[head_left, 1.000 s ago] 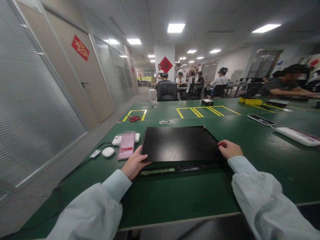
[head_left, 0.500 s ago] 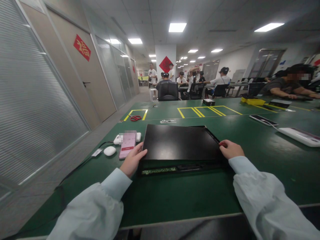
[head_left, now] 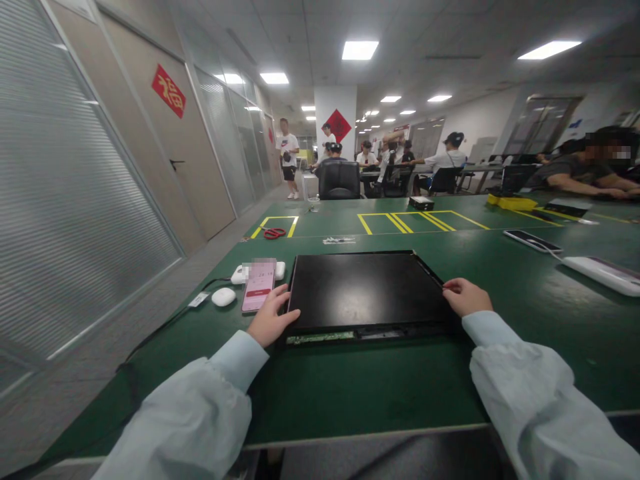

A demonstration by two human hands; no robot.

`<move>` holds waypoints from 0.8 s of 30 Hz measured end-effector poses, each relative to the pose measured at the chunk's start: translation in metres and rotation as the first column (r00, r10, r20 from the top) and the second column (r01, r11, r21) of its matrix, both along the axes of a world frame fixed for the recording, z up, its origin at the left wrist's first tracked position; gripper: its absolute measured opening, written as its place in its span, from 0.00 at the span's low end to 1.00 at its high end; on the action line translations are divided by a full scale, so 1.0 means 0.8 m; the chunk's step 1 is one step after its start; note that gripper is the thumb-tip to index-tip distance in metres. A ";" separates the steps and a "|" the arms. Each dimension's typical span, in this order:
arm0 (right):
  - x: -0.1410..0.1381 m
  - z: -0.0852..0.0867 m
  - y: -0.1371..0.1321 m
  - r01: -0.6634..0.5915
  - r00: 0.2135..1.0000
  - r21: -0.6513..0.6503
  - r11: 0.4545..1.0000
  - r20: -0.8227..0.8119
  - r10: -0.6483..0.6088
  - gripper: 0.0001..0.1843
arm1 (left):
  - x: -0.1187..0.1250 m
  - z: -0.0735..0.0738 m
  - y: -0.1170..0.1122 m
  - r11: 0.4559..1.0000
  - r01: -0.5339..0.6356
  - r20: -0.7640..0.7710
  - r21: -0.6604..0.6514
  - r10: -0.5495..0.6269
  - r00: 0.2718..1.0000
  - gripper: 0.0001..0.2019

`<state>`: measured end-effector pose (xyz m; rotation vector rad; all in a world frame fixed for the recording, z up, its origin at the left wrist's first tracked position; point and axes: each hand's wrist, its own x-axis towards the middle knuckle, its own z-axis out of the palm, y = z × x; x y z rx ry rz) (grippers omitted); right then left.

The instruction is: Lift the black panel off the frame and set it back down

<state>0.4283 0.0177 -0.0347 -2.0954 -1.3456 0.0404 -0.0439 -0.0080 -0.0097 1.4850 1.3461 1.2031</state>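
A flat black screen panel point(head_left: 367, 290) lies face up, low in a shallow black frame point(head_left: 429, 267) on the green table. Along the near edge, a strip of green circuit board point(head_left: 320, 337) shows in the frame. My left hand point(head_left: 273, 315) grips the panel's left edge, its thumb over the top face and its fingers along the side. At the right edge, my right hand point(head_left: 467, 297) is closed, with thumb and forefinger pinching the rim. The tips of its other fingers are curled out of sight.
Left of the frame are a phone point(head_left: 259, 288), a white rounded case point(head_left: 223, 297) and a white power strip point(head_left: 241, 274) with a cable. Red scissors point(head_left: 275, 233) lie farther back. At right are another phone point(head_left: 532, 241) and a white device point(head_left: 603, 275). A co-worker point(head_left: 575, 167) leans over the table.
The panel has come down into the frame; the gap along its near edge has narrowed. Both hands have stayed at its sides. A person in the background has walked closer.
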 end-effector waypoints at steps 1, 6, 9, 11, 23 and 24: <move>0.000 0.000 0.000 0.006 1.000 0.005 1.000 -0.010 -0.006 0.07 | -0.001 -0.001 0.001 1.000 -0.003 -0.009 -0.001 0.003 1.000 0.18; -0.002 0.004 -0.002 0.006 0.999 -0.010 1.000 -0.032 -0.006 0.07 | -0.003 -0.006 0.003 1.000 -0.003 -0.038 -0.005 0.003 0.999 0.18; -0.003 0.007 -0.004 0.002 0.999 -0.019 1.000 -0.035 -0.003 0.06 | -0.002 -0.006 0.002 1.000 0.005 -0.107 -0.003 -0.005 0.994 0.16; -0.004 0.008 -0.005 0.002 0.999 -0.014 1.000 -0.040 -0.003 0.05 | -0.002 -0.005 0.002 1.000 0.002 -0.152 -0.006 -0.003 0.988 0.16; -0.008 0.014 -0.007 0.010 0.999 0.003 1.000 -0.051 -0.009 0.04 | -0.009 -0.016 0.008 0.996 0.031 -0.372 0.088 0.004 0.928 0.18; -0.008 0.014 -0.007 0.009 0.999 0.001 1.000 -0.050 -0.009 0.04 | -0.009 -0.018 0.009 0.995 0.043 -0.443 0.092 0.002 0.897 0.19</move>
